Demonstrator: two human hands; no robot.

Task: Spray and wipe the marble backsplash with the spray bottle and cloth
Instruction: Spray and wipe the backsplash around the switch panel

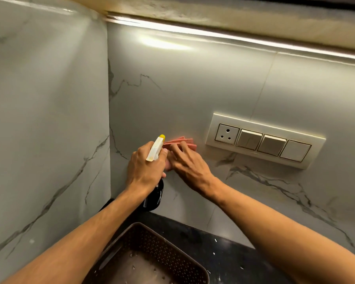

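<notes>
My left hand [146,169] grips the neck of a spray bottle [155,149] with a white head, yellow nozzle tip and dark body, held close to the white marble backsplash [182,95]. Right beside it, my right hand [188,160] presses a folded pink cloth [180,142] flat against the backsplash with straight fingers. Most of the cloth is hidden under those fingers. The two hands touch or nearly touch near the corner of the walls.
A cream switch panel [264,141] with a socket and three switches sits on the wall just right of the cloth. A brown perforated basket [131,236] stands on the black countertop [223,249] below. A marble side wall [49,119] closes the left.
</notes>
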